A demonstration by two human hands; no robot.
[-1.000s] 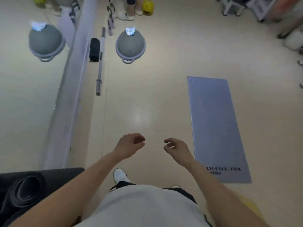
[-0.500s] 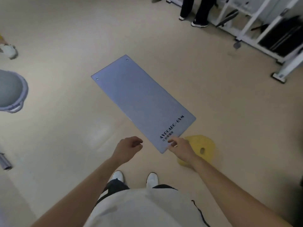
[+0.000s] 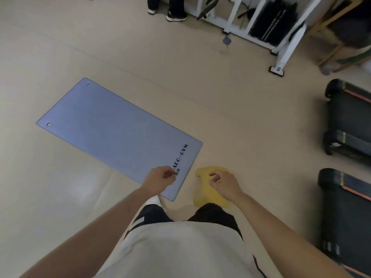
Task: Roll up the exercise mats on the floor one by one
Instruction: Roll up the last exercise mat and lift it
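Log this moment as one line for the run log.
blue-grey rectangular exercise mat: flat, unrolled | left hand: loosely curled, empty | right hand: loosely curled, empty | nearby: yellow flat pad

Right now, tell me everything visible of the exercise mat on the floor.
The mat is a blue-grey rectangle, foam by its look, lying flat and fully unrolled on the beige floor, slanted across the view. Two metal eyelets sit at its far end; dark lettering runs along the near end, partly hidden by the left hand, which holds nothing. Whether that hand touches it is unclear.
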